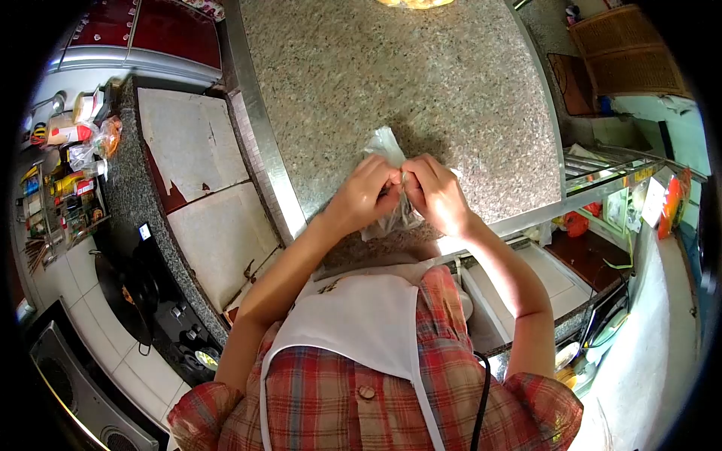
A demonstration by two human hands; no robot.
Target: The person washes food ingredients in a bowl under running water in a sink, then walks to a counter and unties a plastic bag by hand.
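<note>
A crumpled, whitish plastic bag [385, 144] lies at the near part of the speckled stone counter [406, 75], its top sticking up beyond my hands and its lower part showing below them. My left hand [365, 193] pinches the bag from the left, fingers curled. From the right, my right hand [436, 194] grips it too, and the fingertips of both hands almost meet at the bag's middle. What is inside the bag I cannot make out.
A yellowish item [415, 3] is cut off at the counter's far edge. On the left stand a wok [124, 297] and a rack of bottles [64, 195]. A metal rack [609, 169] and a wicker chair [632, 52] are on the right.
</note>
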